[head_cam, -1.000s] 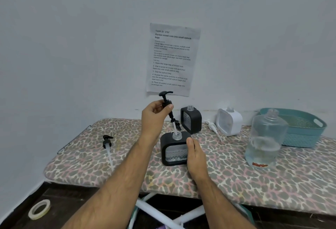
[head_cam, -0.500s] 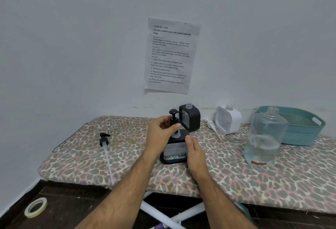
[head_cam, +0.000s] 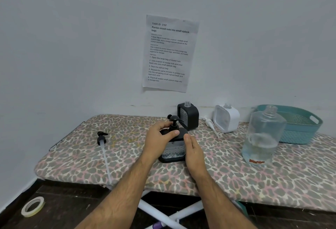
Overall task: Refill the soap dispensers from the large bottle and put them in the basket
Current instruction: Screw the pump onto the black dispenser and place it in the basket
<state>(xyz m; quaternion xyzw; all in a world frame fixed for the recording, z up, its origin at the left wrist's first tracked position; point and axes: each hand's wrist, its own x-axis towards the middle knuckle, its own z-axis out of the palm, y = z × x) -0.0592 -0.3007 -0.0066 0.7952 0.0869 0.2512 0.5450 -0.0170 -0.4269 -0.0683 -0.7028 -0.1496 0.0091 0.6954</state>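
Note:
A black soap dispenser point(head_cam: 173, 151) with a clear ribbed window stands near the front of the leopard-print board point(head_cam: 236, 178). Its black pump point(head_cam: 175, 121) sits in the neck, and my left hand point(head_cam: 160, 138) pinches the pump's collar. My right hand point(head_cam: 192, 149) holds the dispenser's right side with thumb up along the edge. Farther back stand a second black dispenser point(head_cam: 189, 117) and a white dispenser point(head_cam: 227, 119), both without pumps. The large clear bottle point(head_cam: 261, 138), uncapped and partly full, stands at the right. Behind it is the teal basket point(head_cam: 300, 130).
A loose black pump with a long tube point(head_cam: 102, 144) lies at the board's left. A white pump point(head_cam: 209, 122) lies between the two back dispensers. A printed sheet point(head_cam: 169, 53) hangs on the wall. A tape roll point(head_cam: 32, 206) lies on the dark floor, lower left.
My left hand lowered the black pump from above the dispenser into its neck, and it now grips the collar. My right hand stayed on the dispenser's side.

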